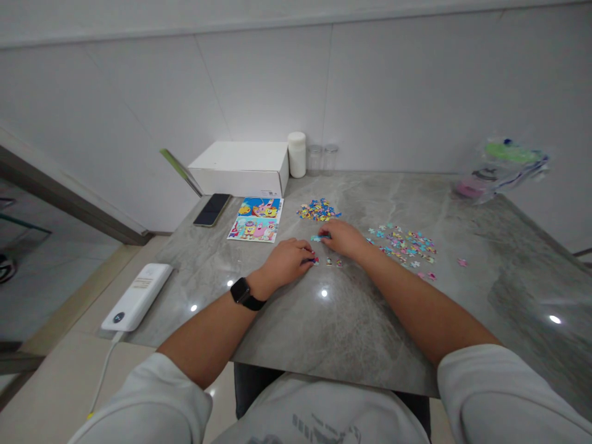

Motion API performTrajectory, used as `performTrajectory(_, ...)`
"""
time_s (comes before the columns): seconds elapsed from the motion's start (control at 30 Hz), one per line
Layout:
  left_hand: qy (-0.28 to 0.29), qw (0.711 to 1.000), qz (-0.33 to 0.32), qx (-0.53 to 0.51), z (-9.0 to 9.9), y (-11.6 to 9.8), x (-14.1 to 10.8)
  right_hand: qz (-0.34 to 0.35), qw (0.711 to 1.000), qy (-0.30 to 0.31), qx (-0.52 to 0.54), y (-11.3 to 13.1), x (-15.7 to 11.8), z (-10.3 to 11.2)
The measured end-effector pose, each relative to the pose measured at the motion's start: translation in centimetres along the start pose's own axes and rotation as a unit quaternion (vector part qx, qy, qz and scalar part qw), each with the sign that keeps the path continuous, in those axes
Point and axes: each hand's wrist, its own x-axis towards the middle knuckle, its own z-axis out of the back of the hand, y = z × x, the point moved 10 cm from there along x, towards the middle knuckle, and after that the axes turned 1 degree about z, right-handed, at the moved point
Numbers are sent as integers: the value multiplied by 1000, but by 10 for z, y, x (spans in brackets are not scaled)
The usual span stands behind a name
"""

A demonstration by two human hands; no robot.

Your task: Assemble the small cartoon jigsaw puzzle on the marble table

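Observation:
My left hand (289, 260), with a black watch on its wrist, rests on the grey table with its fingers closed around a small dark and red puzzle piece (315, 261). My right hand (341, 237) has its fingers pressed together at light-blue puzzle pieces (316, 238). Two small pieces (333, 262) lie just below my right hand. Behind the hands is a pile of blue and yellow pieces (318, 210). Pink and pale-blue pieces (409, 243) are scattered beyond my right forearm. A picture sheet with cartoon figures (256, 219) lies to the left.
On the grey table (361, 333), a phone (211, 209), a white box (240, 163), a white bottle (297, 155) and two clear glasses (322, 160) stand or lie toward the back left. A plastic bag (502, 169) sits back right; a power bank (137, 297) is at the left edge.

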Motion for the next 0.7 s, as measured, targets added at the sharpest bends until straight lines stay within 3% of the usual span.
performTrajectory(0.27,2,1000,17,-1,0,10,1,3,999,-34,10,10,-2,0)
performTrajectory(0.7,-1,1000,13,6,2,11,0,11,998,-65,26,6,-2,11)
